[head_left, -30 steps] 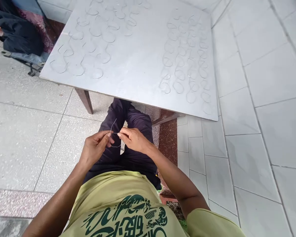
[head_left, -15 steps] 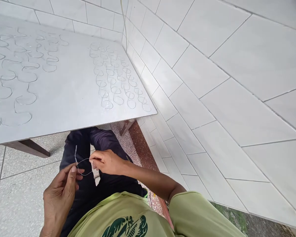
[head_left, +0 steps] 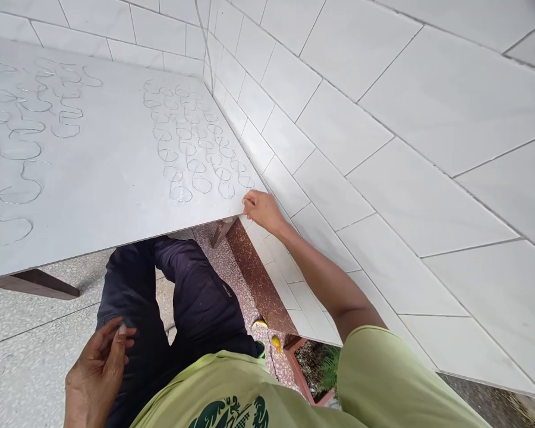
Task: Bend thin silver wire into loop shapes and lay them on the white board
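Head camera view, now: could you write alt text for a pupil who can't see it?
A person's right hand is at the near right corner of a white table, beside rows of wire loops; whether it holds one is unclear. The left hand is over dark trousers, fingers curled. Wavier wires lie at the table's left; a tiled wall stands right.

On the table (head_left: 107, 160), wires (head_left: 25, 132) toward the left and, well apart, loops (head_left: 198, 148) in columns toward the right, with the right hand (head_left: 261, 209) at the near right corner. Behind the table, a back wall (head_left: 158, 31); along its right, a side wall (head_left: 383, 190); at its far right corner, a cable (head_left: 209, 56). Before the table, the left hand (head_left: 100, 359) by the left thigh (head_left: 138, 315), and farther right, beside the side wall, a planter (head_left: 312, 371).
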Demonstrator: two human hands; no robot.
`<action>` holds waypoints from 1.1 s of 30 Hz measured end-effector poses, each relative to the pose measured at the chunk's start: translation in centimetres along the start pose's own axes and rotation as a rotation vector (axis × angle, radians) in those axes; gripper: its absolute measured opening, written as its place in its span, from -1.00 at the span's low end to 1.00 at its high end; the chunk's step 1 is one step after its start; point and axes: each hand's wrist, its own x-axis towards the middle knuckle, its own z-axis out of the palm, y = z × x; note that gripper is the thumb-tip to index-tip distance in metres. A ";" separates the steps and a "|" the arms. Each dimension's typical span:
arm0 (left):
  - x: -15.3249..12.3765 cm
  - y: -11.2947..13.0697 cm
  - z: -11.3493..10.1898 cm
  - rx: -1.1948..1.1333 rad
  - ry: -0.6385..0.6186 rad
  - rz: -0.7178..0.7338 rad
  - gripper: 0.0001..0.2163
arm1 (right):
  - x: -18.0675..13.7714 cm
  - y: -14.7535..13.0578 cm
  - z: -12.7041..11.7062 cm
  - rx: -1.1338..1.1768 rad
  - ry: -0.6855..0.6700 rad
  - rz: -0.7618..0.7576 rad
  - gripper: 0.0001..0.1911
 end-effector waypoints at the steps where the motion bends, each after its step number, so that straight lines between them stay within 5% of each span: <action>1: 0.1 -0.2 0.0 0.006 -0.013 0.009 -0.46 | 0.7 0.1 -0.3 -0.079 -0.001 0.005 -0.79; 10: 0.2 -1.2 -0.1 0.042 -0.046 0.010 -0.49 | 3.2 -0.7 0.3 -0.650 -0.055 0.044 -0.71; 16: 0.3 -2.2 -0.7 0.077 -0.026 -0.024 -0.51 | 1.7 -1.4 -0.5 -0.726 0.018 0.030 -0.64; 22: 0.8 -4.2 -0.1 0.091 -0.015 -0.025 -0.52 | 0.8 -5.2 -0.7 -0.680 0.105 -0.147 -0.67; 27: 1.3 -5.6 0.5 0.147 0.033 0.027 -0.59 | 2.4 -10.6 2.2 -0.488 0.009 -0.398 -0.66; 33: 1.3 -6.4 0.8 0.209 0.062 0.080 -0.66 | 7.9 -17.5 9.3 -0.328 -0.171 -0.661 -0.73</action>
